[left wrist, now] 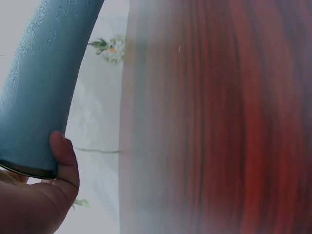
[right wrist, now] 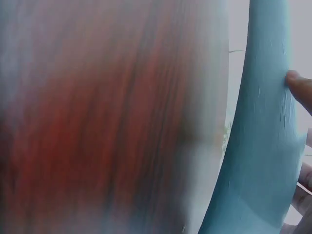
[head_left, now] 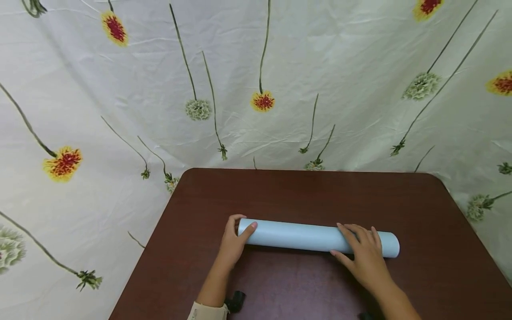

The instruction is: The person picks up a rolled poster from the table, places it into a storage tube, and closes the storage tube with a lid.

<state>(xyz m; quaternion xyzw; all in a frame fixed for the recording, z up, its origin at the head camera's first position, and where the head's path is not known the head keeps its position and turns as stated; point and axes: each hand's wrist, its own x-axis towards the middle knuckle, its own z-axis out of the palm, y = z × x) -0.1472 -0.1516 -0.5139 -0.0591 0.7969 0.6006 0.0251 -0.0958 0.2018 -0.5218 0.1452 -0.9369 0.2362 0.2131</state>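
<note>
A long light blue roll (head_left: 296, 235) with a fine leathery grain lies crosswise in front of me over the brown table. My left hand (head_left: 234, 242) grips its left end, thumb on the near side and fingers round behind. In the left wrist view, the left hand (left wrist: 44, 200) holds the roll (left wrist: 48, 87) beside its dark-edged end. Near the other end, my right hand (head_left: 368, 260) holds the roll with fingers spread over the top and thumb low on the near side. The right wrist view shows its fingers (right wrist: 302, 90) against the roll (right wrist: 258, 126).
The brown wooden table (head_left: 312, 191) has rounded far corners. A pale cloth with printed flowers (head_left: 240, 53) hangs behind it and along its sides. A black wrist mount (head_left: 236, 301) sits by the left cuff.
</note>
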